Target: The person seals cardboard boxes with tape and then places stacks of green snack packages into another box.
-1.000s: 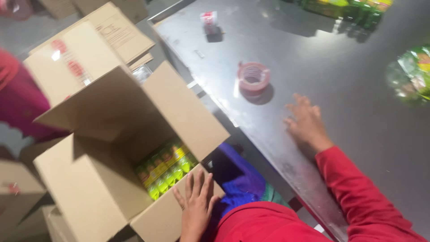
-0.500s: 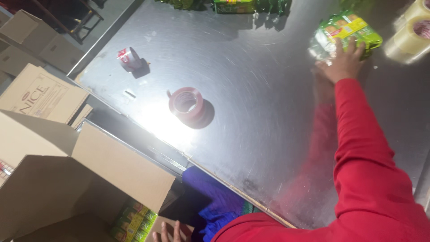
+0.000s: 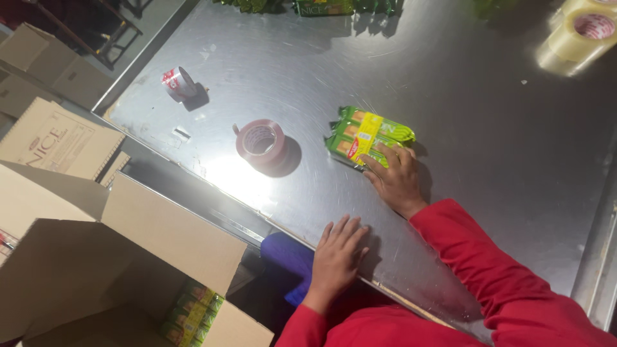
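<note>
A green and yellow snack pack (image 3: 367, 135) lies on the steel table (image 3: 488, 141). My right hand (image 3: 393, 178) rests on its near edge, fingers laid over the wrapper. My left hand (image 3: 336, 256) lies flat on the table's front edge, fingers spread, holding nothing. Both arms wear red sleeves. Below left, an open cardboard box (image 3: 122, 270) holds several more green packs (image 3: 191, 313) at its bottom.
A red tape roll (image 3: 260, 142) sits left of the pack, a small red and white roll (image 3: 178, 82) farther left. Clear tape rolls (image 3: 580, 32) stand at the far right. More green packs (image 3: 321, 6) line the far edge. Flat cartons (image 3: 51, 135) lie left.
My right hand has dragged the snack pack from the far right toward the table's middle. My left hand has come up from the box onto the table edge.
</note>
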